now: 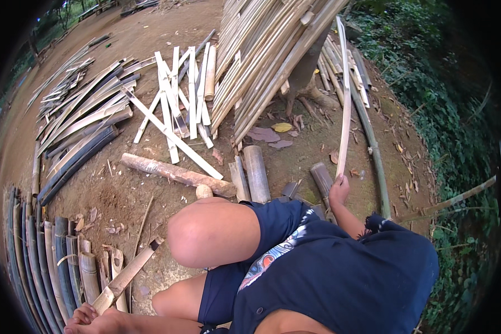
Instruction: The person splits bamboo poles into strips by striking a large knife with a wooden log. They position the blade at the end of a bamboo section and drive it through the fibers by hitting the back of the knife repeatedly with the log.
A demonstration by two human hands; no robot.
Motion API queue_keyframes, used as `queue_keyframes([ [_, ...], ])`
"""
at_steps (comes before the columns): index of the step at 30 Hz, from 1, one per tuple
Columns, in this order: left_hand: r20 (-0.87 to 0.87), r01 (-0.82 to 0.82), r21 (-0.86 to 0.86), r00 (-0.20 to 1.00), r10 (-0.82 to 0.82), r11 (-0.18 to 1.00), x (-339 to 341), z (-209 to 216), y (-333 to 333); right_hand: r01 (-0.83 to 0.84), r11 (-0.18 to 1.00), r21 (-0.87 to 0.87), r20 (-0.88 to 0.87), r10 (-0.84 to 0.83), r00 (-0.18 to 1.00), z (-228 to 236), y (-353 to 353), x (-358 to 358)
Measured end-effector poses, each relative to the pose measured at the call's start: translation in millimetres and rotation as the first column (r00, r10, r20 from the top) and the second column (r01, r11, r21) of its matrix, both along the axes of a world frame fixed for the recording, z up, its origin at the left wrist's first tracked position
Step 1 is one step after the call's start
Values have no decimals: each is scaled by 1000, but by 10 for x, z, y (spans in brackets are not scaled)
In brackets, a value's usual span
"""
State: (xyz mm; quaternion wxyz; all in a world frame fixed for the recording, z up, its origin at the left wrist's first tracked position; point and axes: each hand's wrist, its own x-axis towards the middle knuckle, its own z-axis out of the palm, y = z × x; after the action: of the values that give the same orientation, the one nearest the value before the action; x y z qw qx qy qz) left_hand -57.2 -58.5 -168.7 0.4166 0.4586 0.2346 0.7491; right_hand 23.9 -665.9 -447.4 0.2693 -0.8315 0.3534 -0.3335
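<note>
My right hand (339,191) is closed around the lower end of a long, pale bamboo strip (346,106), which rises away from me past the foot of a tree. At the lower left, my left hand (89,322) has its fingers curled at the near end of a short split bamboo piece (129,276). That piece slants up toward my bent knee, with its pale inner side showing. Part of the left hand's grip is hidden by the picture's lower edge. Ahead of my knee a thick bamboo pole (178,174) lies on the soil.
Pale split strips (193,94) lie crossed ahead, with a pile of split bamboo (86,119) to their left. Many slats (267,61) lean on a tree trunk (306,78). Dark poles (33,261) lie at the left. A green pole (373,147) and bushes (445,111) are on the right.
</note>
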Motion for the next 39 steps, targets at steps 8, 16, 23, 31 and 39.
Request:
queue_keyframes([
  [8,-10,-39,41,999,39,998,-45,11,47,31,1000,-4,-208,-31,978,-216,118,-222],
  [16,0,-1,8,1000,1,1000,-38,2,35,12,1000,-24,-95,-14,995,-176,242,-262],
  [23,27,41,-27,999,-40,999,-2,15,-27,-134,991,9,-193,133,972,-170,228,-417],
  [31,18,34,-32,999,-33,999,-157,-8,189,-276,847,455,-182,392,902,-417,231,890],
  [39,-3,-37,-59,999,37,998,-99,-36,272,-506,828,-241,-184,473,862,-440,1301,1405],
])
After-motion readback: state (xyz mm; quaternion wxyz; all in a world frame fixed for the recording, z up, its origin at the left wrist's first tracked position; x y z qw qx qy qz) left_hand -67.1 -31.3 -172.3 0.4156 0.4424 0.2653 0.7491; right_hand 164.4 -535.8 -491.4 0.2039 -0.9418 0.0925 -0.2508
